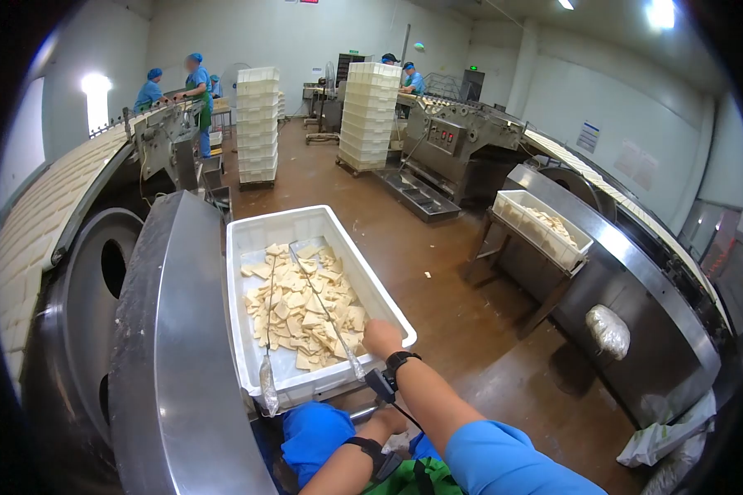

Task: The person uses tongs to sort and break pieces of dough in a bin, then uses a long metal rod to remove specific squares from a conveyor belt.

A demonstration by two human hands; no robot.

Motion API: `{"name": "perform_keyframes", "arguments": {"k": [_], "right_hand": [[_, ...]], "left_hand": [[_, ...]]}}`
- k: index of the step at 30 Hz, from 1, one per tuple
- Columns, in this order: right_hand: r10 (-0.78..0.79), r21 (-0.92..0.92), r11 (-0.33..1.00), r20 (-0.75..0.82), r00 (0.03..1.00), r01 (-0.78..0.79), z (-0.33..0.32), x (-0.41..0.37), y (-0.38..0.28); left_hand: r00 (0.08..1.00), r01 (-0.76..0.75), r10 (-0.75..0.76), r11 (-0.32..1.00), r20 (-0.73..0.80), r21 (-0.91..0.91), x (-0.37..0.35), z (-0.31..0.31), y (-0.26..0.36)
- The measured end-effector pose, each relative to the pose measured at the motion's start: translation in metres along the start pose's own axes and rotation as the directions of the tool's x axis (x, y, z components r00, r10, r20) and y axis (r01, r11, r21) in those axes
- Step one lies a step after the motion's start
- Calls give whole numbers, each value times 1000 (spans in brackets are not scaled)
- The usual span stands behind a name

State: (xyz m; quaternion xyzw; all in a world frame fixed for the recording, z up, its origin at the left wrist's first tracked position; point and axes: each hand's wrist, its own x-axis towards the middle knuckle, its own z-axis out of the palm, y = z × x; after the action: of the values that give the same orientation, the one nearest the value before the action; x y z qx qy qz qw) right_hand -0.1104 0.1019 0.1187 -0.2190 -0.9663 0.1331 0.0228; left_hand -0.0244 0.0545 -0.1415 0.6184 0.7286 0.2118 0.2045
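Observation:
In front of me stands a white plastic bin (pixel 236 330) holding many broken, pale flat dough pieces (pixel 305 301). Two thin metal rods lie in it; the left rod's plastic-wrapped handle (pixel 268 386) and the right rod's wrapped handle (pixel 353 363) lean over the near rim. My right hand (pixel 382 338) is closed over the bin's right rim near the front corner, just right of the second handle. My left hand (pixel 390 422) is low, close to my body below the bin, beside blue fabric (pixel 314 433); its fingers are hidden.
A conveyor (pixel 54 198) carrying pale sheets runs at left, beside a metal housing (pixel 173 330). Stacked crates (pixel 257 124) stand behind. At right, another bin (pixel 524 206) rests on a stand by a second conveyor (pixel 619 198). Co-workers (pixel 196 91) are at the back.

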Motion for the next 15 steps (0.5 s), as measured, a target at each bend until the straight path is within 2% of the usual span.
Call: {"name": "perform_keyframes", "arguments": {"k": [4, 6, 11, 13, 15], "right_hand": [[-13, -5, 1000, 9, 1000, 13, 1, 1, 1], [-26, -8, 1000, 6, 1000, 26, 0, 1, 1], [0, 9, 1000, 36, 999, -1, -11, -5, -6], [-1, 16, 1000, 43, 999, 0, -9, -4, -4], [1, 23, 1000, 49, 999, -2, -7, -3, -3]], "left_hand": [[996, -28, 36, 995, -82, 97, -22, -45, 37], [998, -21, 25, 996, -51, 82, -32, -66, 54], [992, 4, 14, 991, -129, 137, -4, -2, 6], [987, 3, 23, 987, -158, 161, -3, 0, 5], [996, -5, 18, 988, -83, 154, -2, 5, 0]]}}
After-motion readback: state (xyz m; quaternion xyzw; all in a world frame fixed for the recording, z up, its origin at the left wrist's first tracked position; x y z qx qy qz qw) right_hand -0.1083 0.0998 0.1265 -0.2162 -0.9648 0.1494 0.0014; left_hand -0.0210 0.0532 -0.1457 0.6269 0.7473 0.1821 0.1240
